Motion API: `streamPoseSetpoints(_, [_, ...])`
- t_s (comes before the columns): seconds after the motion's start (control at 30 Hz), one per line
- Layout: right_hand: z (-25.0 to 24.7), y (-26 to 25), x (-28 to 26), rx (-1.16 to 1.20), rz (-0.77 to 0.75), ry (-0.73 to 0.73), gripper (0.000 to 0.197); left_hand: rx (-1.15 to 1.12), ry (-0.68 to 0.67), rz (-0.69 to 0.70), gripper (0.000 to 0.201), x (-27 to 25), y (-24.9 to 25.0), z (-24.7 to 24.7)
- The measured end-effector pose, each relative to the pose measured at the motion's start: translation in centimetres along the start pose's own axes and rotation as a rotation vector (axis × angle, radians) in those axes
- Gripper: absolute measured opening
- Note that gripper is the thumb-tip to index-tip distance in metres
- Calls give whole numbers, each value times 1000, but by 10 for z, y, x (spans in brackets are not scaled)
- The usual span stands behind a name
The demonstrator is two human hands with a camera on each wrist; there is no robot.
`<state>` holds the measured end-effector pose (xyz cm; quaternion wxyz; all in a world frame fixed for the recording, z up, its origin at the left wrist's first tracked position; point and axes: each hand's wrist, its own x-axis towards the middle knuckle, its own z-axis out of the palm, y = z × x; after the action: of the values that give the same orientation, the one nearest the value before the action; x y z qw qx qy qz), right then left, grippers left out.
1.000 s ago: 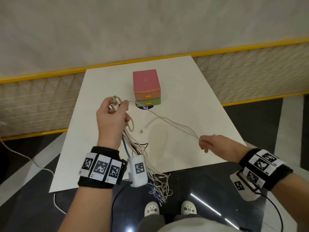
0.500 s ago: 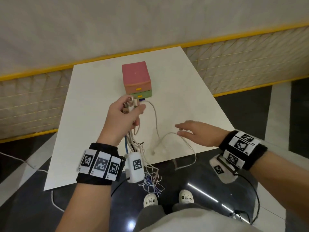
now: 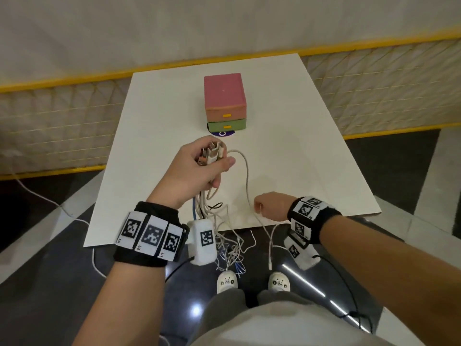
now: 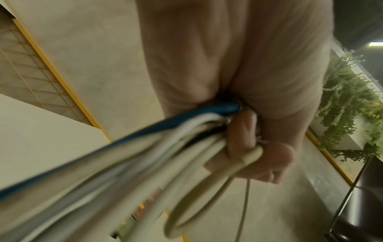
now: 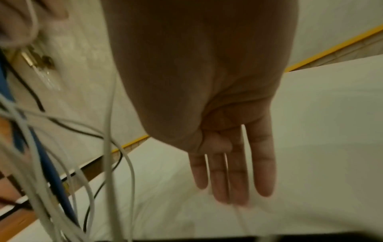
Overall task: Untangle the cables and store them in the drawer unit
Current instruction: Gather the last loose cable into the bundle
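Note:
My left hand (image 3: 203,168) is raised over the white table (image 3: 154,136) and grips a bundle of cables (image 3: 212,211), white ones with a blue and a black one; their plugs (image 3: 212,153) stick out above the fist. In the left wrist view the fingers (image 4: 241,134) curl round the cables (image 4: 145,147). The tangled ends hang past the table's near edge. One white cable (image 3: 245,176) loops from the fist down to my right hand (image 3: 270,206). In the right wrist view its fingers (image 5: 238,172) are straight and hold nothing. The drawer unit (image 3: 224,101) stands further back, both drawers closed.
A purple disc (image 3: 222,133) shows under the drawer unit's front. Beyond the table runs a yellow-edged low wall (image 3: 62,116). A loose white cord (image 3: 45,198) lies on the dark floor at the left. My feet (image 3: 252,282) are below the table's near edge.
My right hand let go of the white cable it was pulling out to the right, came back toward the bundle and opened. The freed cable fell slack into a loop. The left hand kept its grip.

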<state>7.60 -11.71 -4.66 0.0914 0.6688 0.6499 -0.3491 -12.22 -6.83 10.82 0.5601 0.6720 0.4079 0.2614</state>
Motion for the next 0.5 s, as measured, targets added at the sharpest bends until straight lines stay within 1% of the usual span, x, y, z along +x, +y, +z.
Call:
streamPoseSetpoints(0.1, [-14,3,-2,52,1,118,36,23,-43,-29,14,-3,-4,1])
streamPoseSetpoints(0.17, [-25,2,-3,71,-29,169,37,63,-58,-40,9,-3,-5,3])
streamPoseSetpoints(0.2, [-31,-1,-6,107,-61,215,36,96,-60,-35,9,-2,-5,4])
streamPoseSetpoints(0.27, [-46,-9,-12,217,-148,368,36,189,-80,-24,10,-1,-4,5])
streamPoseSetpoints(0.33, [-62,-18,-19,325,-250,524,39,306,-131,-35,12,-1,0,2])
streamPoseSetpoints(0.37, [-70,-23,-23,374,-300,577,41,352,-165,-41,15,-1,3,0])
streamPoseSetpoints(0.43, [-84,-34,-32,448,-390,627,47,406,-219,-31,19,-2,11,-3])
streamPoseSetpoints(0.5, [-91,-45,-41,496,-462,612,50,394,-220,14,20,-4,17,-6])
